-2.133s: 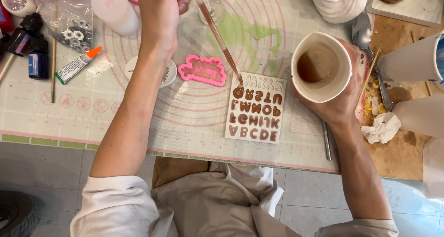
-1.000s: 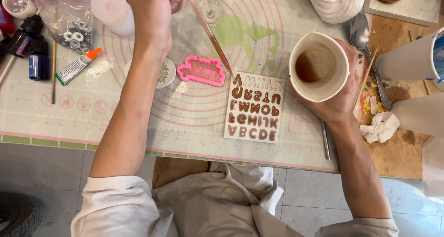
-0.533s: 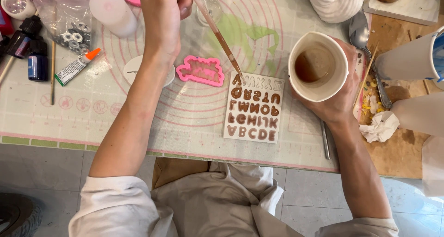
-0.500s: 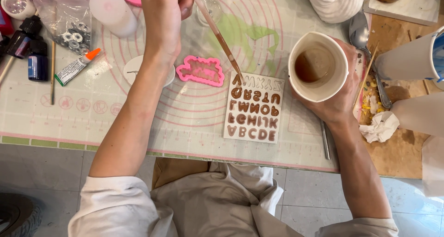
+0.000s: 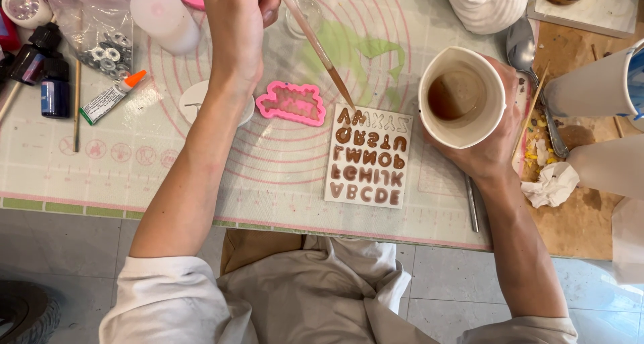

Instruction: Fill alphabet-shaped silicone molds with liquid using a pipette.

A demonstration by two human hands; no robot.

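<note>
- Head view, far left: dark small bottles (image 5: 37, 65) and a small glue tube (image 5: 111, 97) lie on the desk's pale silicone mat (image 5: 80, 176).
- Left hand (image 5: 236, 22) is closed around a long pipette (image 5: 316, 45), its tip just above the top row of the letter mould (image 5: 367, 157).
- A pink mould (image 5: 292, 104) lies just left of the letter mould.
- Right hand (image 5: 488, 153) wraps a white cup (image 5: 461, 95) with brown liquid inside, beside the mould's right edge.
- A crumpled tissue (image 5: 551, 185) lies right of that.

Grey tiled floor (image 5: 443, 283) below; wooden tabletop (image 5: 577, 216) at right, even light.
</note>
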